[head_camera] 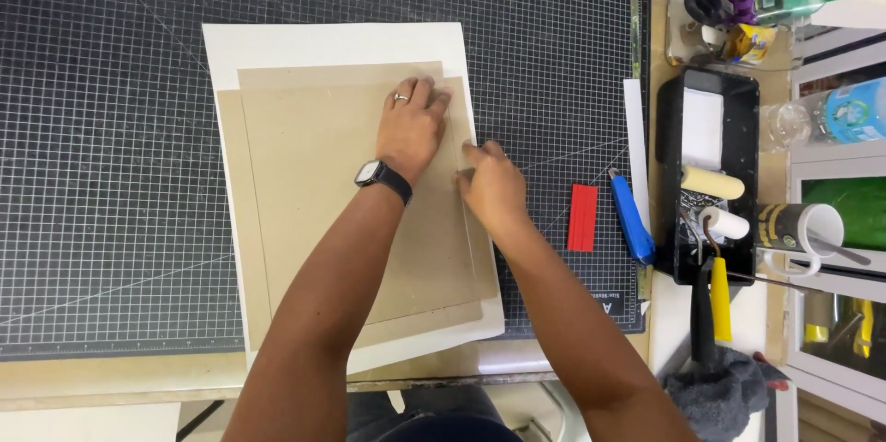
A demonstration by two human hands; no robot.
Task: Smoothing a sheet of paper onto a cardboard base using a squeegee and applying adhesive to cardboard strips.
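Note:
A stack of tan cardboard sheets (314, 184) lies on a larger white sheet of paper (277, 41) on a dark gridded cutting mat (111, 128). My left hand (411, 124), with a ring and a black wristwatch, presses flat on the upper right part of the top cardboard sheet. My right hand (491, 185) rests at the right edge of the cardboard stack, fingertips touching that edge. Neither hand grips anything.
A red flat piece (582, 217) and a blue utility knife (631, 217) lie on the mat to the right. Beyond them stand a black paint tray (707, 91) with rollers, a mug (801, 232), bottles and a jar holding scissors. A metal ruler (637, 27) runs along the mat's right edge.

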